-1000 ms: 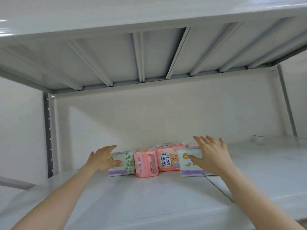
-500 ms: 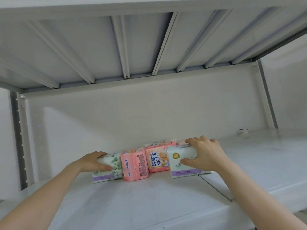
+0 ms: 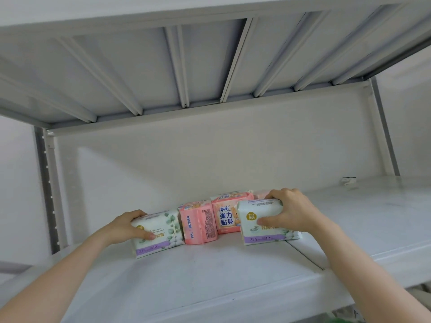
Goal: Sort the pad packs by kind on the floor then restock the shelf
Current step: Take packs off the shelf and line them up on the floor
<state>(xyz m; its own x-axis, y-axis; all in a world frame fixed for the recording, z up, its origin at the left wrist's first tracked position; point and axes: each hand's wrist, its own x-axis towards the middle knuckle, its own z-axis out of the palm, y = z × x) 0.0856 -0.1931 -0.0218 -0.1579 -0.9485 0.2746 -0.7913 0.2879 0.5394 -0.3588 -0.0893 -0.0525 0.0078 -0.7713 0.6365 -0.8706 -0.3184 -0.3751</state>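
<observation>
Near the back edge of the white metal shelf [image 3: 210, 276], the left hand [image 3: 127, 226] grips a white-and-green soft plastic pad pack [image 3: 161, 231], and the right hand [image 3: 288, 212] grips a matching white-and-green pack [image 3: 263, 223] at the row's other end. The two pink plastic packs [image 3: 199, 226] between them stand unheld, so dragging the end packs away could topple them.
</observation>
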